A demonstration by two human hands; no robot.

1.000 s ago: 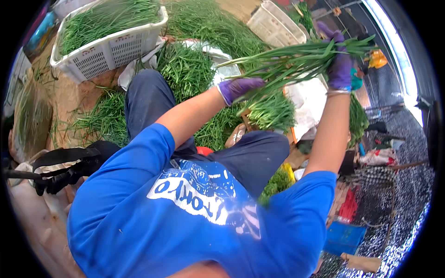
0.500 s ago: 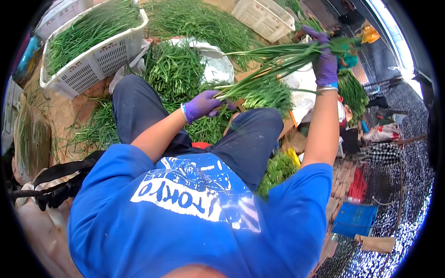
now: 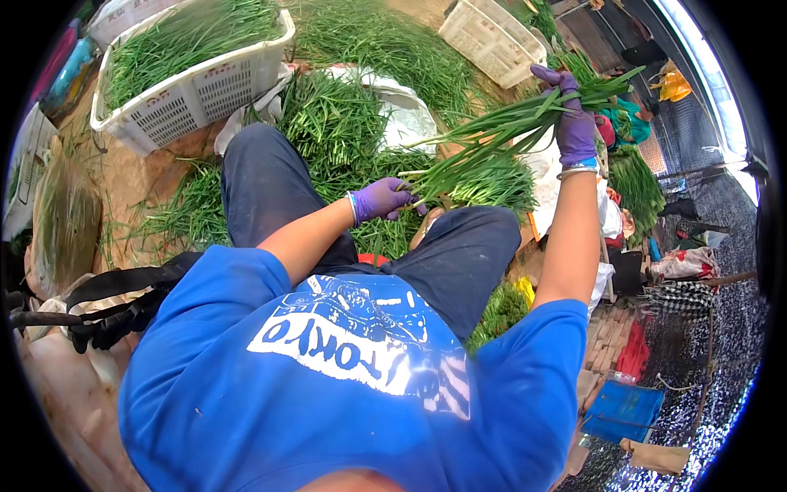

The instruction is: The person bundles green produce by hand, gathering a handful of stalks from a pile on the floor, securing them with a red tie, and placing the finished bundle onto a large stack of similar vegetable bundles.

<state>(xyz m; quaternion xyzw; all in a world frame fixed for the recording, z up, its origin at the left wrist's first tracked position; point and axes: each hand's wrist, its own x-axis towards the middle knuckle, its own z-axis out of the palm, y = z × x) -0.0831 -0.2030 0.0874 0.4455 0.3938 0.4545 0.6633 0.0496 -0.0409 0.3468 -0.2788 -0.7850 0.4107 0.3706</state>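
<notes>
Head view: a bunch of green chives [image 3: 500, 139] is gripped between both gloved hands, left hand [image 3: 384, 199] closed at the base, right hand [image 3: 574, 123] closed near the tips, seemingly to keep stalks aligned above a chive pile [image 3: 344, 131].

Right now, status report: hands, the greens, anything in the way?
Left hand grips bunch of green stalks at lower end. Right hand grips upper end, raised. Loose greens pile below; nothing blocking.
</notes>
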